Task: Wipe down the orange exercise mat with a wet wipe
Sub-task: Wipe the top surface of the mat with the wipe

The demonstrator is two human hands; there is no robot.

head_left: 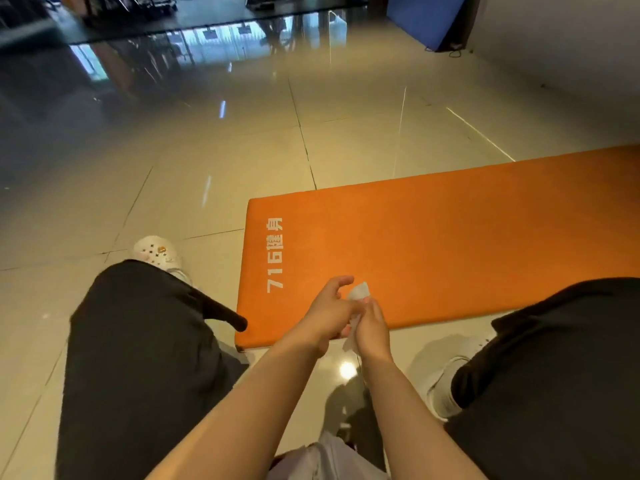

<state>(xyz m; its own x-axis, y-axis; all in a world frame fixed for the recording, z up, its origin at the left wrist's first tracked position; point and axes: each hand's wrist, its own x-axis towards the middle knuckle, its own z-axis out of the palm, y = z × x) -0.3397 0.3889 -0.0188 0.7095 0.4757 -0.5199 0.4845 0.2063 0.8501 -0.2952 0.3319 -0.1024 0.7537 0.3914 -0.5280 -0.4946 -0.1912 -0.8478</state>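
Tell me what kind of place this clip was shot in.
Probably a gym or fitness studio: an orange exercise mat with white printed lettering lies on a glossy tiled floor, and a blue pad leans by the far wall.

orange mat (433,251) with white lettering (275,255), white wipe (358,292), black trousers (138,358)

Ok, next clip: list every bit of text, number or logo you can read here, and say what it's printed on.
"716健身": white print on the orange mat, running along its short end near the person's left knee.
White clog: small charms on it, no readable text.
Wet wipe: no print visible.
Nothing else legible; the background reflections are too blurred to read.
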